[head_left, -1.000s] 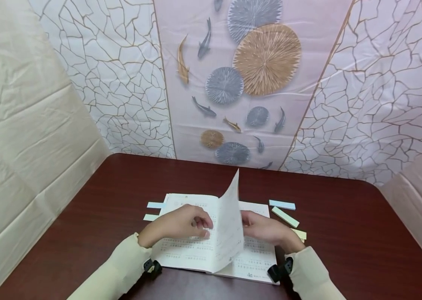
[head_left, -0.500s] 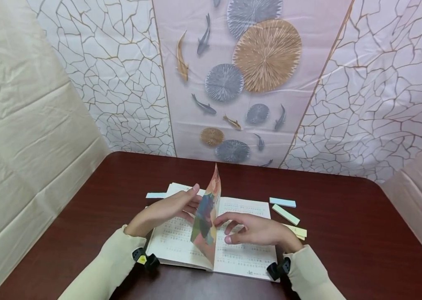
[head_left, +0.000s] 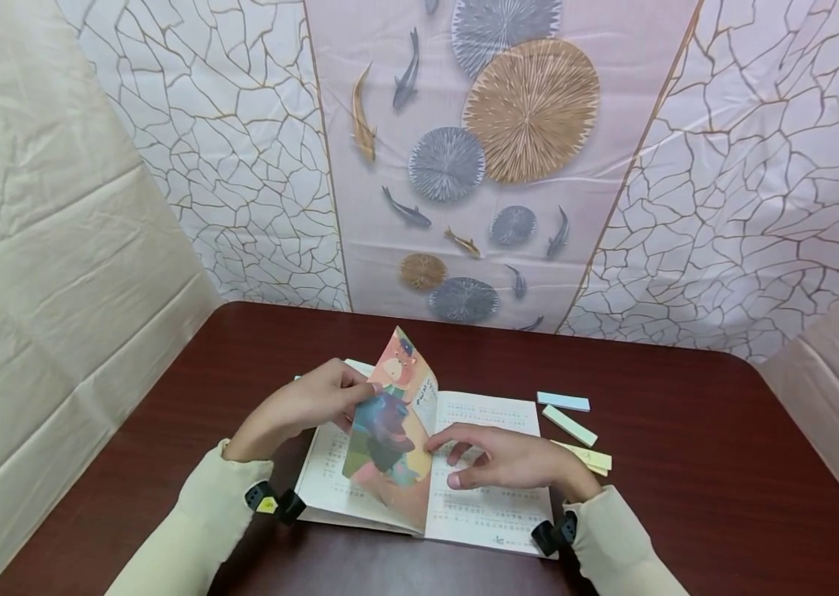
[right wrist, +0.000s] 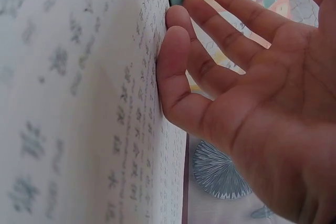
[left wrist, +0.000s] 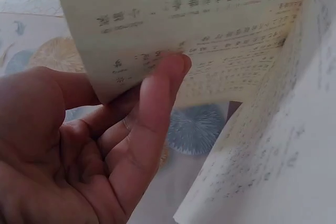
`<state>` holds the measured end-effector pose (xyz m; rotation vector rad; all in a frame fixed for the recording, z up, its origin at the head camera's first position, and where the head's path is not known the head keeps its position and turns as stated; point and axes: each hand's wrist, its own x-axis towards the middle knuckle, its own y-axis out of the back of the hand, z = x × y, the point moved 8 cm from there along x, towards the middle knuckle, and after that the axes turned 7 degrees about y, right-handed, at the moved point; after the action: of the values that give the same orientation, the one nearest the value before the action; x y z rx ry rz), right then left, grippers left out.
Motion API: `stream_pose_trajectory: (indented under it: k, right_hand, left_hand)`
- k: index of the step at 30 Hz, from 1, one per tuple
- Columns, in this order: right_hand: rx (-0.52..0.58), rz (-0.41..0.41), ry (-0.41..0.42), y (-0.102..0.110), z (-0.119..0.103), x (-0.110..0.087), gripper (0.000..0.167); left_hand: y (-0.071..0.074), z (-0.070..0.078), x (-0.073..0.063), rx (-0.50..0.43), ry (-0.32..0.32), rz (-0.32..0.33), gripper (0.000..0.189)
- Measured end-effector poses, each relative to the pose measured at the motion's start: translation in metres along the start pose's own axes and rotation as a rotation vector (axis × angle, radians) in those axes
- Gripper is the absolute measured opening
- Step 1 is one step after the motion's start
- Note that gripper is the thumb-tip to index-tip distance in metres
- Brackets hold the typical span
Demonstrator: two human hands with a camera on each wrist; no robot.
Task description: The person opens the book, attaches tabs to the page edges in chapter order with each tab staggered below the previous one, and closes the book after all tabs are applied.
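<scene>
An open book (head_left: 490, 517) with printed text lies on the table in the head view. My left hand (head_left: 308, 410) pinches the outer edge of a raised page (head_left: 390, 439) with a colourful animal picture. In the left wrist view, the thumb and the fingers (left wrist: 157, 103) lie on opposite sides of that page, whose printed text side faces the camera. My right hand (head_left: 512, 457) rests on the right-hand page with relaxed fingers, its index fingertip by the fold. In the right wrist view, its fingertips (right wrist: 173, 43) touch the printed page and hold nothing.
Right of the book lie a blue sticky-note strip (head_left: 563, 401), a green strip (head_left: 569, 425) and yellow strips (head_left: 592, 459), the yellow ones against the book's edge. The dark red table (head_left: 695, 463) ends at a patterned cloth backdrop (head_left: 241, 149).
The page between the hands has turned leftward and now shows its picture. My left hand has moved left and taken hold of its edge. The right hand has shifted left from behind a page.
</scene>
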<state>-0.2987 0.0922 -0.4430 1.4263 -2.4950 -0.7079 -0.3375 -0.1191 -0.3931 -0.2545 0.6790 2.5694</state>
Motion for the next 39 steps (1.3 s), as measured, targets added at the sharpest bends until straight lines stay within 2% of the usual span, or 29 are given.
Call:
stream_pose_trajectory:
  k: [6, 11, 15, 19, 23, 27, 32, 35, 37, 39]
  right_hand:
    - [-0.011, -0.006, 0.018, 0.001, 0.000, 0.000, 0.046]
    - [-0.029, -0.023, 0.021, 0.000, 0.000, 0.001, 0.051]
    - [-0.062, -0.051, 0.020, -0.002, -0.001, 0.002, 0.056]
    - [-0.066, -0.064, 0.014, -0.003, -0.001, 0.003, 0.056]
    - [-0.099, -0.058, 0.008, -0.004, -0.003, 0.003, 0.056]
    - [-0.169, -0.066, -0.011, -0.008, -0.007, 0.004, 0.058]
    - [-0.212, -0.086, -0.050, -0.013, -0.010, 0.006, 0.062]
    - [-0.229, -0.088, -0.057, -0.015, -0.012, 0.006, 0.062]
    - [-0.245, -0.087, -0.055, -0.016, -0.013, 0.007, 0.060]
    - [-0.264, -0.084, -0.054, -0.016, -0.014, 0.007, 0.059]
  left_hand:
    - [0.005, 0.004, -0.004, 0.064, 0.007, 0.020, 0.035]
    - [0.015, 0.004, -0.009, 0.209, 0.028, 0.051, 0.040]
    - [0.023, 0.000, -0.012, 0.305, 0.062, 0.044, 0.038]
    - [0.027, -0.006, -0.011, 0.337, 0.087, 0.020, 0.033]
    - [0.028, -0.015, -0.008, 0.391, 0.133, 0.017, 0.034]
    - [0.027, -0.032, -0.003, 0.453, 0.202, -0.003, 0.039]
    - [0.024, -0.050, 0.002, 0.478, 0.245, -0.031, 0.043]
    - [0.025, -0.057, 0.003, 0.570, 0.285, 0.018, 0.045]
    - [0.027, -0.057, 0.002, 0.680, 0.318, 0.084, 0.047]
    - [0.029, -0.051, 0.002, 0.801, 0.323, 0.171, 0.046]
